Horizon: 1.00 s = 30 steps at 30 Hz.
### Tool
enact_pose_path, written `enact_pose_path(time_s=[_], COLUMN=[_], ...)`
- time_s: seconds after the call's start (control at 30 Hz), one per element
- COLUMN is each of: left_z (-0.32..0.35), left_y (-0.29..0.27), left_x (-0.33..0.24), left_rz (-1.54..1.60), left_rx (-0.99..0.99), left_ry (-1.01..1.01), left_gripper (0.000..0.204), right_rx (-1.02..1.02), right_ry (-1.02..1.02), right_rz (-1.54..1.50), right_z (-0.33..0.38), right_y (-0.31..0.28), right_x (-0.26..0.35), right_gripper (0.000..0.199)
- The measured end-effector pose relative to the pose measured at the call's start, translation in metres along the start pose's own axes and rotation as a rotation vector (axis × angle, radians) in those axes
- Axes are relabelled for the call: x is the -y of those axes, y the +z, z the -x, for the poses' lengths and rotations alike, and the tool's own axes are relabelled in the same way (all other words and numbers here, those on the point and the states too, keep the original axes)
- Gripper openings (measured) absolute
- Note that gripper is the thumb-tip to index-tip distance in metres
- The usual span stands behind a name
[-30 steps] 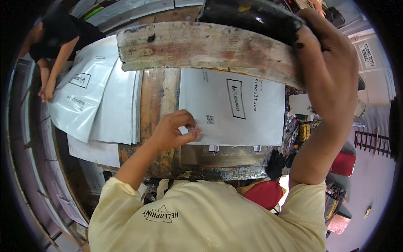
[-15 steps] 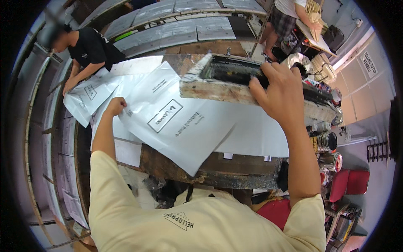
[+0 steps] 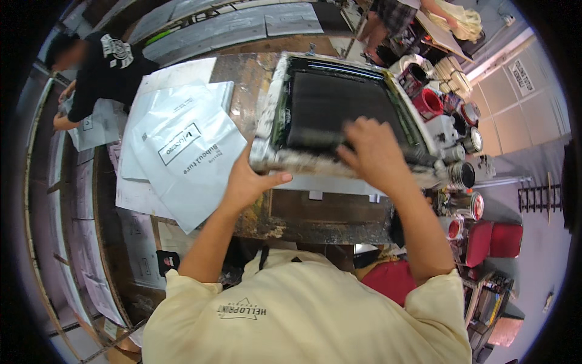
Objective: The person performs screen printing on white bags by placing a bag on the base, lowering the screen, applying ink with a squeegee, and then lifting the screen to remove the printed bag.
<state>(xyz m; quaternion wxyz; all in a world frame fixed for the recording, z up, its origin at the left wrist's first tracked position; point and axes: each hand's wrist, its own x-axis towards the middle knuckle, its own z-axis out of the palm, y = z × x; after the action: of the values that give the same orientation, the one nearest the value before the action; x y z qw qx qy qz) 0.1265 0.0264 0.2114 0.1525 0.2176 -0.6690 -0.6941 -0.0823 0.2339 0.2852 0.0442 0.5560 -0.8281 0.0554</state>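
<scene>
A screen-printing frame (image 3: 265, 115) with a dark inked mesh (image 3: 339, 106) lies over the worktable. My left hand (image 3: 245, 182) is at its near left corner, thumb stretched out along the near side and fingers reaching up the left side, partly hidden. Over the near part of the mesh, my right hand (image 3: 376, 151) is smeared by motion; I cannot make out what its fingers hold. A white printed plastic bag (image 3: 209, 176) rests to the left, askew on other pale bags (image 3: 134, 167). A pale strip of sheet (image 3: 327, 184) shows below the frame's near side.
A co-worker (image 3: 115, 73) at the far left handles a plastic bag (image 3: 97, 124). Racks with printed bags (image 3: 285, 21) run along the back and left. Ink cans (image 3: 427, 103) crowd the right side. Another person (image 3: 391, 15) stands at the far right. A red chair (image 3: 506, 239) stands right.
The frame has come down from its raised tilt. My left hand has let go of the printed bag, now at the left, and moved to the frame's corner. My right hand has shifted over the mesh.
</scene>
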Motion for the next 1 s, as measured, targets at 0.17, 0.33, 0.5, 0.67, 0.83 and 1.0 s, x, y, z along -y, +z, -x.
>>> enact_pose_path(time_s=[0.17, 0.33, 0.5, 0.67, 0.83, 1.0], left_z=[0.024, 0.025, 0.032, 0.028, 0.023, 0.032], left_y=[0.004, 0.002, -0.002, -0.005, -0.005, 0.000], left_x=[0.139, 0.187, 0.190, 0.190, 0.168, 0.168], left_rz=[-0.523, -0.924, -0.992, -0.905, -0.858, -0.477], left_rx=[-0.057, -0.141, -0.094, -0.066, -0.038, -0.045], left_ry=[-0.103, 0.043, -0.019, -0.045, 0.027, -0.080], left_gripper=[0.107, 0.121, 0.122, 0.123, 0.128, 0.125], right_rx=[0.194, 0.089, -0.063, -0.172, -0.012, -0.071], right_ry=[0.145, 0.091, 0.058, 0.061, -0.047, 0.040], right_rz=[-0.274, -0.211, -0.156, -0.053, -0.168, -0.102], right_z=[0.077, 0.094, 0.002, -0.131, -0.209, -0.186], right_y=[0.135, 0.206, 0.238, 0.256, 0.233, 0.230], right_x=[0.018, 0.030, -0.032, -0.127, -0.194, -0.185], right_gripper=[0.038, 0.053, 0.061, 0.047, 0.037, 0.035])
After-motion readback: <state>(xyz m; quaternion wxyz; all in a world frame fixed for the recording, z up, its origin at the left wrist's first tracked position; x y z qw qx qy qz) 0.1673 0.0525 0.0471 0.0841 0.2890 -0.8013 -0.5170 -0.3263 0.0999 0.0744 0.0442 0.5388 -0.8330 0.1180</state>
